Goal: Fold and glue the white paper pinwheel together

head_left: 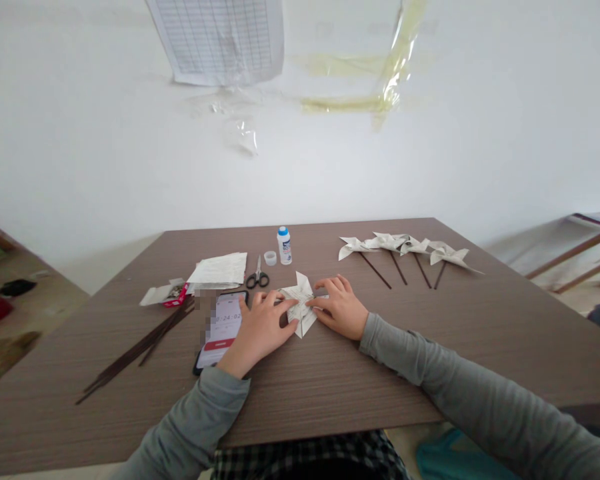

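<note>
One phone reads "24:02" while left hand and right hand touch paper.

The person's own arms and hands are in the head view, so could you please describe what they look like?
Both arms are in long, plain grey sleeves, creased and a little bunched, the left sleeve and the right sleeve each ending near the wrist. The left hand and right hand are bare, with no gloves; no watch shows.
</note>
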Available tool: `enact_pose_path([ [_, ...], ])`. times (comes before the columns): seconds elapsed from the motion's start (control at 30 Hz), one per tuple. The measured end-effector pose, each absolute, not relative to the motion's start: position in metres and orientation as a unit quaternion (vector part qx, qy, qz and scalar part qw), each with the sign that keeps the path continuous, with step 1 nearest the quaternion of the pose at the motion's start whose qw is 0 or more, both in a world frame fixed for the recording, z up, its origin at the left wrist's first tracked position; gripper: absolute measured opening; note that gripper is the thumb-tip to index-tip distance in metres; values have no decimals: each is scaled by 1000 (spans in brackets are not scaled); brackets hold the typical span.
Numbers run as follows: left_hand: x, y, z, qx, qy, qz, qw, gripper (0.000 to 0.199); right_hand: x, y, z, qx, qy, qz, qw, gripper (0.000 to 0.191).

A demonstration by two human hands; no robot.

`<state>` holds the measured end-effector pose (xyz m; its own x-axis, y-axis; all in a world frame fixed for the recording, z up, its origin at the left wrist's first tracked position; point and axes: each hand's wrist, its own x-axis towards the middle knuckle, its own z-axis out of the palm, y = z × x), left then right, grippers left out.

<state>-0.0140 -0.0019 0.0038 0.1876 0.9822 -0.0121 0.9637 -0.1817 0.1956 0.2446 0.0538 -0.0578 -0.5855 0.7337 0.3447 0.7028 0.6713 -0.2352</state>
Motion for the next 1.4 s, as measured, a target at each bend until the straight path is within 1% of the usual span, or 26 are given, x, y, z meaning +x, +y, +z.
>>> enact_pose_path([
  [0.37, -13, -3, 5, 768, 634, 47, 77, 52, 250, 60, -59, -404, -881, 88, 228, 23],
  [0.53, -16, -4, 4, 766, 637, 52, 72, 49, 246, 82, -60, -389, -863, 133, 293, 18],
  [0.6, -17, -4, 5, 767, 636, 51, 72, 50, 245, 96, -59, -391, -848, 141, 329, 16],
  [0.7, -17, -4, 6, 766, 637, 44, 73, 51, 241, 121, -52, -404, -828, 154, 358, 13],
  [0.83, -19, -4, 4, 767, 637, 47, 67, 52, 230, 148, -38, -440, -814, 145, 351, 14],
  [1.0, -24, -3, 1, 768, 635, 59, 62, 50, 209, 171, -25, -501, -804, 102, 303, 10],
  [1.17, -26, -4, 5, 762, 643, 48, 64, 51, 189, 187, -24, -507, -808, 65, 295, 16],
  [1.27, -28, -5, 8, 755, 651, 45, 63, 49, 178, 192, -21, -519, -802, 71, 288, 20],
  [1.4, -31, -5, 11, 751, 656, 39, 66, 50, 165, 194, -13, -533, -782, 105, 305, 12],
])
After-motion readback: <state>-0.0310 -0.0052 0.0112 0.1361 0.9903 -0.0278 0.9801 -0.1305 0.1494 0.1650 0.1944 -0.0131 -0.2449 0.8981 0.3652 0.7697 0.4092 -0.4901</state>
